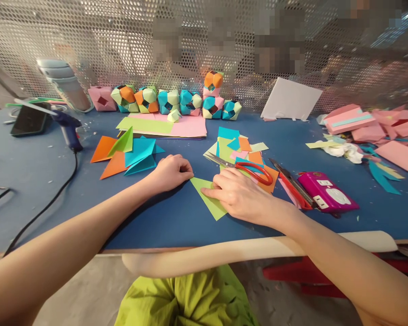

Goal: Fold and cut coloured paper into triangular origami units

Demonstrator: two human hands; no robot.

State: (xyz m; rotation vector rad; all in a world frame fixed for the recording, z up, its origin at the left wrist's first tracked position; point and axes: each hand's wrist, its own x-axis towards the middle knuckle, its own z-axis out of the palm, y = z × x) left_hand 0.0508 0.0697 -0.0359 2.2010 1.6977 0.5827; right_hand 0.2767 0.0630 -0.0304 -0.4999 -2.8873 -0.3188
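A light green sheet of paper point(211, 199), folded to a triangle, lies on the blue table before me. My left hand point(174, 173) is closed at its upper left corner, thumb and index finger together on the tip. Across the right part of the paper rests my right hand point(238, 194), index finger stretched out flat on it, the others loosely bent. Scissors with red handles point(255, 173) lie just beyond my right hand, on coloured paper scraps point(238, 145). To the left of my left hand are folded blue pieces point(141, 154) and orange pieces point(114, 165).
A row of paper polyhedra point(169, 100) stands at the back behind stacked paper sheets point(187, 127). At left are a glue gun point(68, 129) with its cord, a phone point(30, 119) and a bottle point(65, 83). A cutter knife point(290, 181) and purple case point(326, 192) lie at right.
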